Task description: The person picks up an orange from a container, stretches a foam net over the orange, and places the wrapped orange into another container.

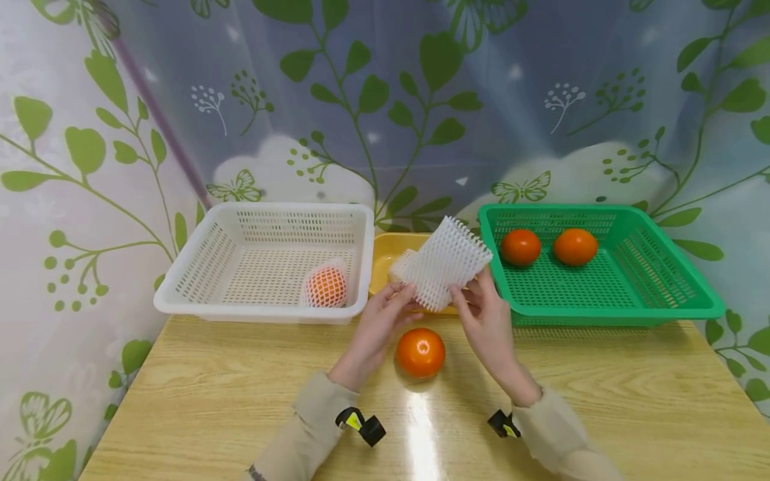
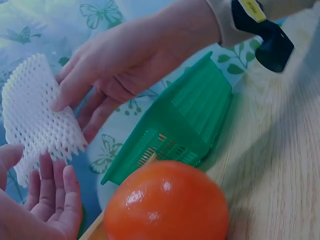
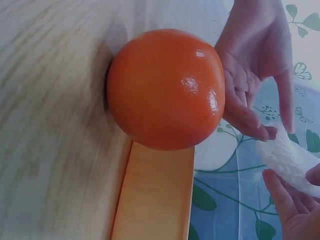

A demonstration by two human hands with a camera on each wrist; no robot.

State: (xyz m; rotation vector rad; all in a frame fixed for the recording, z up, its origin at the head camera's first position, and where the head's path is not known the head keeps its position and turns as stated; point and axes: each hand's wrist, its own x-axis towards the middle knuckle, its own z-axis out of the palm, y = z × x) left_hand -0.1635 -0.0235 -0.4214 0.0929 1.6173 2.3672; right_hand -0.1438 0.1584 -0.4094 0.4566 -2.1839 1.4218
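A white foam fruit net [image 1: 444, 264] is stretched between both hands above the wooden table. My left hand [image 1: 385, 321] pinches its lower left part between thumb and fingers. At its right edge, my right hand [image 1: 488, 321] grips it with the thumb in front. In the left wrist view the net [image 2: 40, 110] looks flattened, its mesh end frayed into loops. A shiny, round orange-red fruit, like a tomato [image 1: 420, 353], sits on the table between the wrists, touched by neither hand. It looms large in the right wrist view, where the tomato [image 3: 165, 90] partly hides the left hand [image 3: 257, 65].
A white basket [image 1: 265, 311] at left holds one netted orange-red fruit [image 1: 326, 286]. The green basket [image 1: 613, 312] at right holds two bare ones [image 1: 521, 248]. Behind the hands, a yellow tray [image 1: 385, 257] stands between the baskets. A patterned curtain [image 1: 385, 100] hangs behind.
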